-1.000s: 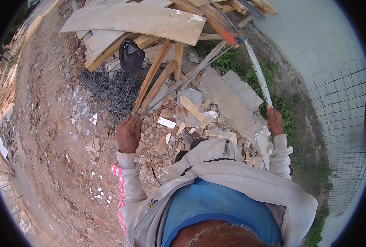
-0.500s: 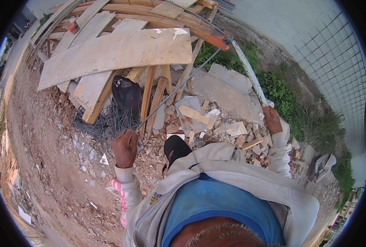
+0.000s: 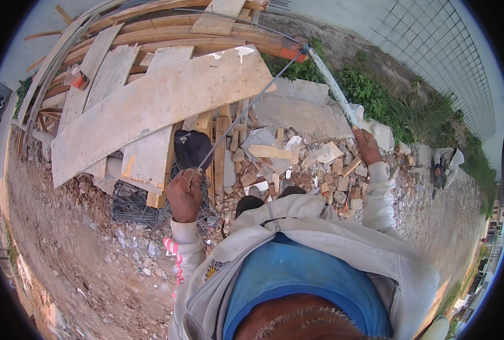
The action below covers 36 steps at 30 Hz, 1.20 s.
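My left hand [image 3: 185, 192] is closed round the near end of a long grey steel rod [image 3: 235, 125], which rises diagonally to the top of the white pipe [image 3: 334, 88]. My right hand [image 3: 368, 146] grips the lower part of that pipe. Rod and pipe meet at a small metal fitting beside an orange-painted timber end [image 3: 290, 52] on the wood pile. Beyond the fitting a bar runs on to the upper left. A black bag or cloth [image 3: 191, 148] lies just beyond my left hand.
Plywood sheets [image 3: 116, 119] rest on stacked timber [image 3: 155, 31], with a red cup [image 3: 77, 78] on it. Tangled wire [image 3: 128, 204], rubble [image 3: 334, 181], weeds [image 3: 365, 85] and wall-side wire mesh [image 3: 433, 51] surround me. A dark-and-pale heap [image 3: 447, 167], unclear, lies at right.
The view has shifted, bringing more of the timber pile and ground at right in. Both hands keep their grips, now slightly higher in the picture, my right one further left.
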Each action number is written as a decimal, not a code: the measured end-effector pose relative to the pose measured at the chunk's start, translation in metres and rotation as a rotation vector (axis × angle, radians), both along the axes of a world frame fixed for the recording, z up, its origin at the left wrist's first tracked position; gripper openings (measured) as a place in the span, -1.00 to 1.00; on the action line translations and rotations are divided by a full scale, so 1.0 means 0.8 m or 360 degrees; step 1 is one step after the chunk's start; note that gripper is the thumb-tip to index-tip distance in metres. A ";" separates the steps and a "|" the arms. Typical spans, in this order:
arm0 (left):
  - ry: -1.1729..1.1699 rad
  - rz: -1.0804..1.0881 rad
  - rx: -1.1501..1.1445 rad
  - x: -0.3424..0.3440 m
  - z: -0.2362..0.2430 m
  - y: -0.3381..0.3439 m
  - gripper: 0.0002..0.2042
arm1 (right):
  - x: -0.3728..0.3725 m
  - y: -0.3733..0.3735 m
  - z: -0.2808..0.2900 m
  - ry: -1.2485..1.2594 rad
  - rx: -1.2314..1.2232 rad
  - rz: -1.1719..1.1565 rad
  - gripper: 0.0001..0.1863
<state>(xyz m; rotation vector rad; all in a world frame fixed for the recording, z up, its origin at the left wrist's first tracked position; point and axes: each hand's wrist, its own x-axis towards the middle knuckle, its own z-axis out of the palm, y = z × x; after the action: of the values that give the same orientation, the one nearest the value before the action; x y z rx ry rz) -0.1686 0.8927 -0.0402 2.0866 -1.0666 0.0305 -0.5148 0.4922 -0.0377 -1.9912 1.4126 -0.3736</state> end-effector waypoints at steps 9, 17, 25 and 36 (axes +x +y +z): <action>0.0438 -0.0085 0.0160 -0.008 -0.007 0.005 -0.90 | -0.013 -0.023 0.004 0.0320 -0.0100 0.0074 -0.24; 0.0560 -0.0083 0.0253 0.000 -0.006 0.005 -0.86 | -0.010 -0.022 -0.018 0.0191 0.0071 0.0049 -0.27; 0.0438 -0.0089 0.0153 0.066 0.038 -0.017 -0.82 | 0.021 0.028 -0.013 0.0098 0.0060 -0.0077 -0.27; 0.0852 -0.0312 0.0522 -0.017 0.014 -0.013 -0.80 | -0.035 -0.040 -0.040 0.0135 -0.0137 0.0136 -0.50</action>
<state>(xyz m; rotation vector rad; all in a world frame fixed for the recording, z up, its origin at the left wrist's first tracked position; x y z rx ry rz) -0.1821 0.8825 -0.0292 2.0801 -0.9742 -0.8024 -0.5432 0.4604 -0.0695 -2.1521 1.3782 -0.3200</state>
